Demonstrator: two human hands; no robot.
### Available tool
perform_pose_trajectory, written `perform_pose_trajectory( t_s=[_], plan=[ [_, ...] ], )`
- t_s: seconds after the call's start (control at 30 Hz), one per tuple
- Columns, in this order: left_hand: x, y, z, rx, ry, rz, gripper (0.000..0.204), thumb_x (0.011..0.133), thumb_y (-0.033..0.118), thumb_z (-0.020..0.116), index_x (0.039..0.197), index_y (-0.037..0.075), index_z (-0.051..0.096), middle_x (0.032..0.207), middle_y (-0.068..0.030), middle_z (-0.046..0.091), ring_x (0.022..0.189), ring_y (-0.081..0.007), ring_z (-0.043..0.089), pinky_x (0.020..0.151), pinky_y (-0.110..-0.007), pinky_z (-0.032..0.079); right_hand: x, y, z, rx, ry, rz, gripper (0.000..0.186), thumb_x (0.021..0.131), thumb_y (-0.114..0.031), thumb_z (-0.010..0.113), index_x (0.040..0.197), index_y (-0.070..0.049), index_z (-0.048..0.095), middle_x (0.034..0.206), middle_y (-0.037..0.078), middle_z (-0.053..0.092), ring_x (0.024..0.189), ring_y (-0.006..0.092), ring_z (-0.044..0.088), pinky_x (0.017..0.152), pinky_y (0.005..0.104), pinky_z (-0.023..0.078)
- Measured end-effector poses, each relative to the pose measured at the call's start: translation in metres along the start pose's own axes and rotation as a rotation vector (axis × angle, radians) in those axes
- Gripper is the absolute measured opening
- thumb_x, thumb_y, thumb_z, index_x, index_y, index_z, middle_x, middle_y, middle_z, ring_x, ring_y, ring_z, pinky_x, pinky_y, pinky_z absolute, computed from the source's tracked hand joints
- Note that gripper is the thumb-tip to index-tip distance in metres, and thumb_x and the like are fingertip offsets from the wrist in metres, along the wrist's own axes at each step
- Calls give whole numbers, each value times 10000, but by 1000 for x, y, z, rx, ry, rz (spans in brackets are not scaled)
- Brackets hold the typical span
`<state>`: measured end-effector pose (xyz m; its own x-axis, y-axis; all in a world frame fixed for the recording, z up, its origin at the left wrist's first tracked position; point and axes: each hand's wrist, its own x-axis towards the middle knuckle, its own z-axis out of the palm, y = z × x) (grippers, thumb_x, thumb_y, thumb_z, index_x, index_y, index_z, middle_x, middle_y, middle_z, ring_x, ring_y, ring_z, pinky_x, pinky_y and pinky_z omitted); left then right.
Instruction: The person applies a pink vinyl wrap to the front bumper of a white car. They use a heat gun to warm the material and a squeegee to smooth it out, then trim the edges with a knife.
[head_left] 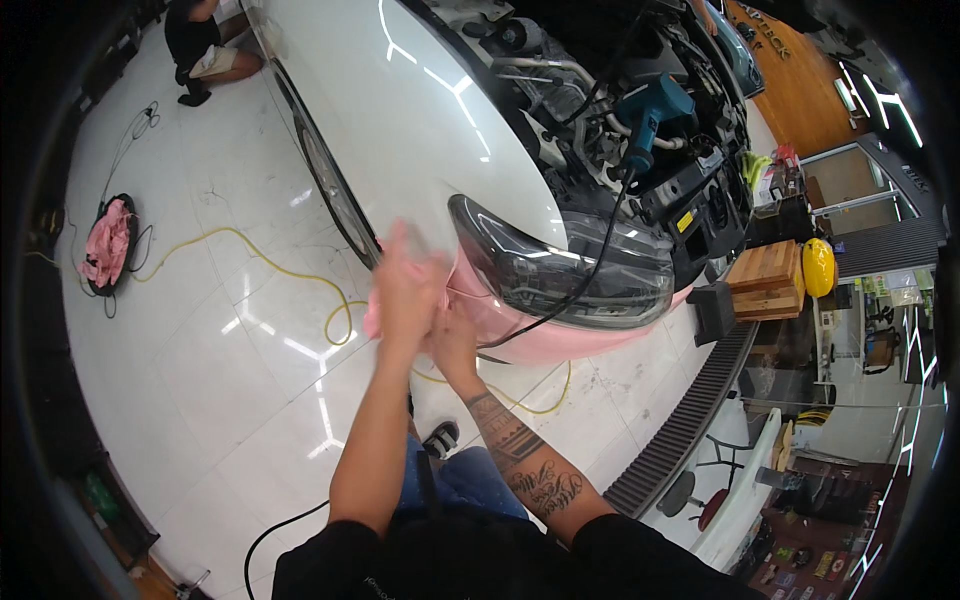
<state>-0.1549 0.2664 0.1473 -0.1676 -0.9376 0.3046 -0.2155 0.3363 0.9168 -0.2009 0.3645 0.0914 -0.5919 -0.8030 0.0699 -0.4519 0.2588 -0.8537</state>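
Note:
Pink film (560, 346) covers the bumper corner of a white car (430, 130), below the headlight (560, 268). At the fender edge, my left hand (412, 292) is closed on a bunched part of the film; motion blurs its fingers, and pink shows above and beside them. Just below and to the right, my right hand (453, 338) is curled closed against the film, its fingertips partly hidden. A blue heat gun (652, 118) rests over the open engine bay. Its black cord (598, 265) hangs across the headlight and down past the bumper.
A yellow hose (262, 256) winds over the tiled floor (220, 370) to the left. Beside it lies a black round holder with pink material (108, 245). Another person (205, 50) crouches along the car's far side. At right are a wooden box (765, 280) and a dark floor grate (690, 415).

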Motion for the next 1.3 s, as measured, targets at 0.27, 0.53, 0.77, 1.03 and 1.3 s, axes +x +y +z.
perform_pose_trajectory(
  t_s=[0.27, 0.53, 0.77, 1.03, 1.3],
  plan=[
    [-29, 18, 36, 389, -304, -218, 625, 762, 101, 667, 1291, -77, 387, 1272, -256, 488, 1145, -356, 506, 888, -440, 428, -55, 14, -62, -261, -220, -3, 167, 824, -132, 566, 905, 6, 614, 842, 248, 591, 808, 427, 581, 677, 494, 461],
    [-46, -40, 33, 400, 60, 363, 264, 754, 33, 600, 1016, 3, 590, 1042, -152, 589, 957, -344, 552, 840, -456, 397, 33, -41, -82, -681, -282, -791, 292, 751, -159, 573, 986, 11, 604, 1055, 159, 574, 1035, 287, 534, 858, 417, 420],
    [-32, -58, 9, 145, -239, 322, 141, 731, -51, 565, 863, -10, 539, 838, -178, 543, 822, -381, 549, 718, -429, 456, 97, -51, -62, -1220, -416, -1174, 439, 821, -268, 498, 1133, 27, 586, 1367, 182, 426, 1311, 286, 336, 1081, 435, 243],
    [-33, -65, 3, 53, -331, 289, 141, 691, -60, 564, 808, -13, 501, 780, -155, 501, 759, -346, 525, 639, -431, 431, 107, -45, -68, -1058, -589, -1203, 239, 778, -193, 555, 932, -74, 694, 1137, 28, 596, 1296, 243, 357, 1119, 465, 206],
    [-41, -70, 1, 13, -319, 240, 181, 710, -127, 548, 853, -16, 558, 815, -144, 566, 756, -331, 586, 626, -389, 464, 111, -45, -71, -1045, -669, -1253, 121, 696, -138, 571, 604, -116, 646, 760, 1, 605, 1013, 178, 553, 1106, 478, 240]
  ],
)
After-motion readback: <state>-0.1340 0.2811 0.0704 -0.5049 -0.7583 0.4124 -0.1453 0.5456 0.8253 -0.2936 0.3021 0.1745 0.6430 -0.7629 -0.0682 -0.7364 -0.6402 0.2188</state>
